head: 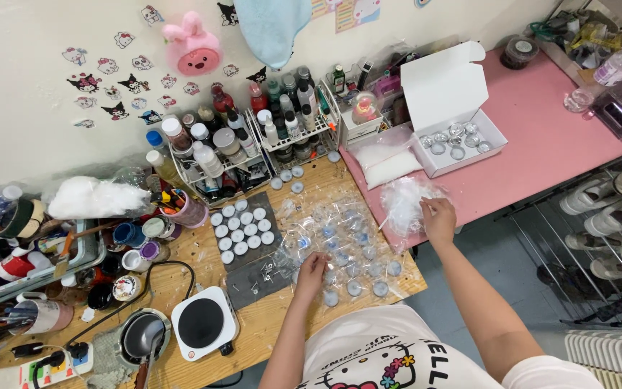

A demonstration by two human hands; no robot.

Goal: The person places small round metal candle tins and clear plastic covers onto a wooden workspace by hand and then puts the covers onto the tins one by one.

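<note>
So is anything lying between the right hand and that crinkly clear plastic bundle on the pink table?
Nothing visible does. The right hand already rests against the edge of the crinkly plastic bundle, with no object between them.

Left hand (311, 272) lay palm down, fingers curled; right hand (438, 220) reached forward, arm extended, fingers pinched.

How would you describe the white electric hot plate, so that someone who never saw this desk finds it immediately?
Start at the wooden table and go to its near edge, to the side of the left hand. There sits the hot plate, a white square box with a round black disc on top. The small pan beside it is round and grey, and the tealight cups further back are much smaller.
</note>
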